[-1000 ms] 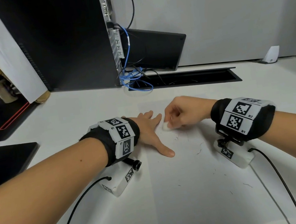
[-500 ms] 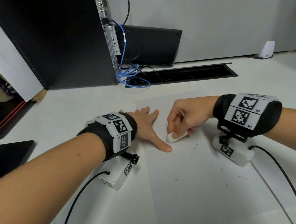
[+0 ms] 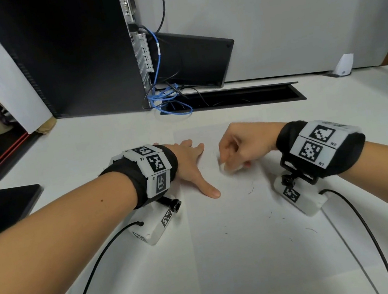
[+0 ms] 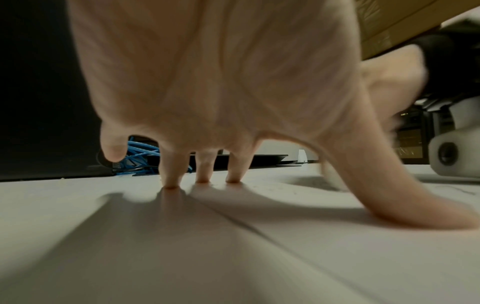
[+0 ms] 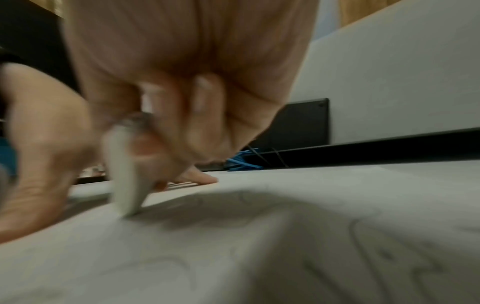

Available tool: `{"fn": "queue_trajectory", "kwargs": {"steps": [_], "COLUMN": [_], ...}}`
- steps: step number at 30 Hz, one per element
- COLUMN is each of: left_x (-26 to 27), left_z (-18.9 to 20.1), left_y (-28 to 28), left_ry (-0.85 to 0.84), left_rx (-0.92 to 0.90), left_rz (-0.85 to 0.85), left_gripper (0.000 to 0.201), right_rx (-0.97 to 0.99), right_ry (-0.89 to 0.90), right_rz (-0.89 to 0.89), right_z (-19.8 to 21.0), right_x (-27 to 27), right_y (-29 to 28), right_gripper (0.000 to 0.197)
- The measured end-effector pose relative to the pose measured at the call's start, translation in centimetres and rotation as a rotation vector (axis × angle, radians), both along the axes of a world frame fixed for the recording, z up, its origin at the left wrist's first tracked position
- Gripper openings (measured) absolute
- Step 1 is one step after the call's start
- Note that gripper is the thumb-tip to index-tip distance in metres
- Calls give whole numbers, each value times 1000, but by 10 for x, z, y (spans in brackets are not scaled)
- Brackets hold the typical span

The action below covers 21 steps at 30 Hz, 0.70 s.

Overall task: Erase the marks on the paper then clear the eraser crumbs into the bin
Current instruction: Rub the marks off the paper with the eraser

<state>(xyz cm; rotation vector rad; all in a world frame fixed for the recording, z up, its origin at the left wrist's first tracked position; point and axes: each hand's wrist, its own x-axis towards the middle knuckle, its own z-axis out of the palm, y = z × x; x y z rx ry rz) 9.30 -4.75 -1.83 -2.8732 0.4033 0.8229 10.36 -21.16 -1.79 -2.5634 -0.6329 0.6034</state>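
A: What's around?
B: A white worktop (image 3: 87, 150) carrying paper (image 3: 229, 255); a black computer tower (image 3: 68, 52) stands far left.

A: Any change?
B: The eraser (image 3: 226, 167) has slid slightly right, away from the thumb.

A: And the hands?
B: The left hand (image 3: 190, 162) lies flat, fingers spread, pinning the paper. The right hand (image 3: 245, 146) is curled, pinching the eraser against the sheet.

The right hand (image 3: 245, 145) is smeared by motion in the right wrist view, and its curled fingers (image 5: 182, 115) cover most of the white eraser (image 5: 124, 181). Faint marks (image 5: 389, 253) on the paper (image 3: 241, 253) are too blurred to read. Small dark crumbs (image 3: 251, 190) are too small to tell apart from pencil strokes.
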Motion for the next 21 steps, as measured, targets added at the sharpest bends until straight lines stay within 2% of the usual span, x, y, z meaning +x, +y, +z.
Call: {"fn": "queue_trajectory", "kwargs": {"steps": [2,6,11,15,21], "left_x": [0,0,-1,-4,0], "left_z": [0,0,0,2,-4], "left_y": [-1,0,1,9,5], "left_ry": [2,-2,3,27,-73], "left_rx": [13,-7,-8,-15,-176], "left_rz": [-5,-2,-19,-64,0], "left_gripper": [125,124,125,122,94], "right_rx": [10,-21,20,137,49], "right_ry": [85,-112,137,17,-10], "right_rz": [36,-62,42,-114,-55], "right_z": [-1,1,1,3,-3], "right_x": [-2,9,-4,17,30], "right_y": [-2,-7,-13,-26,-5], "right_gripper": [10,15,7,14,19]}}
